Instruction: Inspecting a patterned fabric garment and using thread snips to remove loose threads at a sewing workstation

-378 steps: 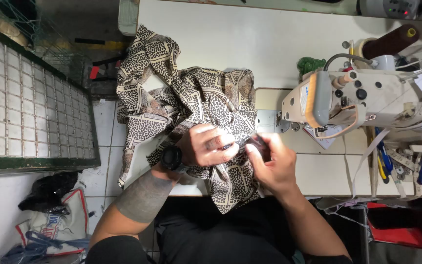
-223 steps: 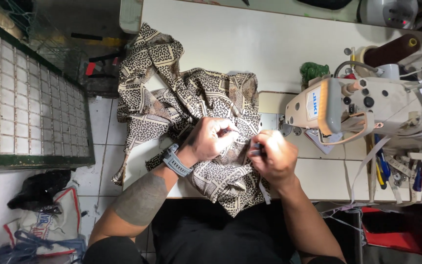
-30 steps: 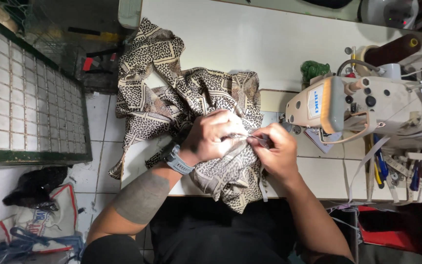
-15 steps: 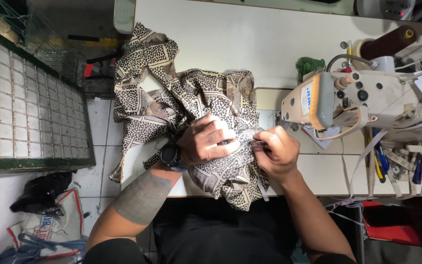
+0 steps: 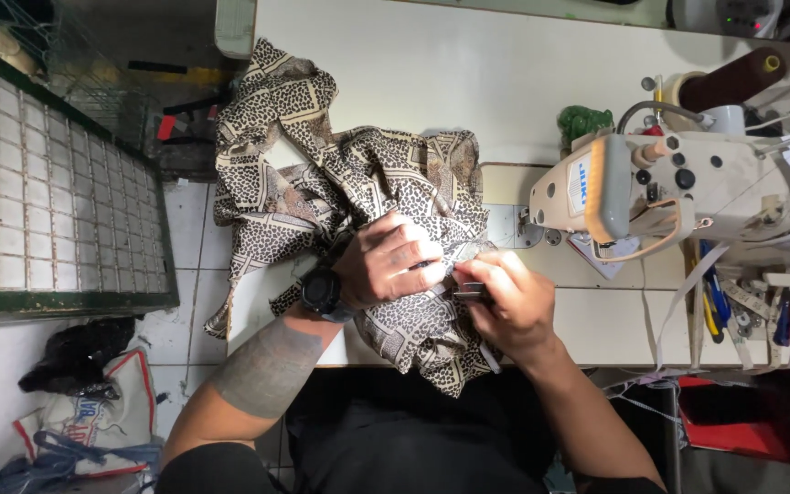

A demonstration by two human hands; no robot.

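A large white sewing table carries a cream industrial sewing machine at three o'clock and a crumpled brown-and-cream patterned fabric at centre. The left hand clamps a fold of the fabric, close beside the right hand at five o'clock. That hand pinches a small dark metal tool against the fabric.

A white, flat-topped desk carries a crumpled leopard-and-geometric patterned brown fabric spilling over its front-left edge, a cream industrial sewing machine at right, and a small green object behind it.
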